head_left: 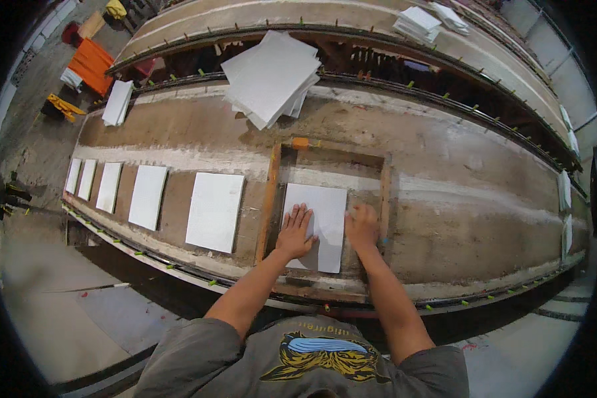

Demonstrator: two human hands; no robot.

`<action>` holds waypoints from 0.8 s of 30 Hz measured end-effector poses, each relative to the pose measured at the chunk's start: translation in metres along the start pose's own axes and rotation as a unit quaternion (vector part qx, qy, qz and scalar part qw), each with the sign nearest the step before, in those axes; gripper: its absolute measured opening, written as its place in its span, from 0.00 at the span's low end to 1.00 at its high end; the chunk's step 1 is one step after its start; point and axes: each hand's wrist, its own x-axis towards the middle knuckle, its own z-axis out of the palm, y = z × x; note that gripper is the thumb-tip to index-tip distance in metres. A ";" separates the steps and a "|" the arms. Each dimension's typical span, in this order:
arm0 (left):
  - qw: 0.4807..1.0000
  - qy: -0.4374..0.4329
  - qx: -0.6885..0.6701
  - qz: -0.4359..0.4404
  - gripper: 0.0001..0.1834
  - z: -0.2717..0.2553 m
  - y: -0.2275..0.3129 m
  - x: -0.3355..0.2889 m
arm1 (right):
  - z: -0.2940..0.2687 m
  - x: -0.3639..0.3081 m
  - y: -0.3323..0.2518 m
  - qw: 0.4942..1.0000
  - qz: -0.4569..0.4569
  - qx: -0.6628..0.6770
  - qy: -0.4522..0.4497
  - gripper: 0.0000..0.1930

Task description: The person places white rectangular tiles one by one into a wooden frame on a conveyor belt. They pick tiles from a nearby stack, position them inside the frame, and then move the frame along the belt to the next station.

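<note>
Head view: one white sheet pressed flat inside a wooden frame

A single white sheet point(331, 215) is laid on the long brown table point(458, 235), inside a wooden frame point(270, 202). Its left part is covered by the left hand point(297, 232), which is spread flat, palm down, with nothing gripped; the sheet is probably being kept from sliding by this light pressure. The right hand point(363, 227) is curled beside the sheet's right edge, within the frame. Its fingertips are hidden, so it cannot be told whether anything is pinched; its place suggests that the edge is being felt or guided.

The frame is open at the top, and the table's surface is seen within it. One sheet is enclosed, set nearer the left bar than the right, with a wider gap left at the far end. An orange piece point(301, 142) is fixed or rested on the far bar; which of the two cannot be told.

To the left, five sheets are laid out in a row point(215, 212), spaced apart, perhaps so that none is overlapped. Beyond the frame, a large pile point(270, 76) is stacked loosely, its corners fanned out. A smaller pile point(117, 103) is set near the table's far left corner.
</note>
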 end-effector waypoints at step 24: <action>0.964 0.088 -0.153 -0.199 0.26 -0.050 -0.065 -0.114 | -0.082 -0.133 0.020 0.978 0.190 -0.075 -0.054 0.16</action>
